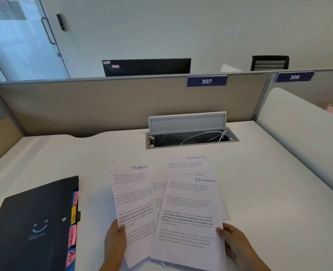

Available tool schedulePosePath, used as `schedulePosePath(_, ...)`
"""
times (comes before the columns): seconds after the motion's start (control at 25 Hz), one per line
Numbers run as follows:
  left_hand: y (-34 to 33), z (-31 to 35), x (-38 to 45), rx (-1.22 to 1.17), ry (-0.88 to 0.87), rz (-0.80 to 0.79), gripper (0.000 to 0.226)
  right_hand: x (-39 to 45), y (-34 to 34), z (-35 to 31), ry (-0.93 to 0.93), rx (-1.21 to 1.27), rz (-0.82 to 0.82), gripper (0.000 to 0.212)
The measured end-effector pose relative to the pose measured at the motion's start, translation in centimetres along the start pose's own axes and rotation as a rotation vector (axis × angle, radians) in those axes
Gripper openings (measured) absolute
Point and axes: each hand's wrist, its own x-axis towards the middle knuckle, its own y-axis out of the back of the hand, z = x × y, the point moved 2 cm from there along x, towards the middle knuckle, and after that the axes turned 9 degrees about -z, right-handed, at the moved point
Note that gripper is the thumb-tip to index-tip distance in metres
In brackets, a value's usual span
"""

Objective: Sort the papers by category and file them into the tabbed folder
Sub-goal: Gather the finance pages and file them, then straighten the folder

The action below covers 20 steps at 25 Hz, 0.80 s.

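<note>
Several white printed papers are fanned out on the white desk (259,182), three of them headed FINANCE in handwriting. My left hand (115,243) grips the left sheet (134,200) by its lower left edge, thumb on top. At the right edge of the front sheet (187,227), my right hand (238,249) holds the paper, thumb on the page. The rear sheet (189,165) lies farthest back. A closed black tabbed folder (30,227) lies at the left, with pink, yellow and blue labelled tabs (73,222) along its right edge.
An open cable tray (191,137) with white cords is set into the desk at the back. Beige partition panels (103,106) numbered 307 and 306 fence the desk. A monitor (146,67) and a chair back stand beyond.
</note>
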Motion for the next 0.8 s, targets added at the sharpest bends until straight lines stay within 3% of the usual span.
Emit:
schedulePosePath(0.24, 6.6, 4.9, -2.2, -0.056, -0.27, 0.296, 0.026, 0.3, 0.1, 0.2, 0.008, -0.017, -0.028, 0.018)
schedulePosePath(0.4, 8.3, 6.6, -2.4, -0.278, -0.37, 0.318, 0.023, 0.6, 0.3, 0.4, 0.021, 0.004, -0.016, 0.017)
schedulePosePath(0.6, 5.2, 6.1, -2.0, -0.39, -0.339, -0.014, 0.023, 0.9, 0.4, 0.6, 0.022, -0.003, -0.016, 0.021)
schedulePosePath(0.8, 0.3, 3.2, -1.5, -0.183, -0.191, -0.278, 0.032, 0.3, 0.4, 0.4, 0.048, -0.007, -0.023, 0.018)
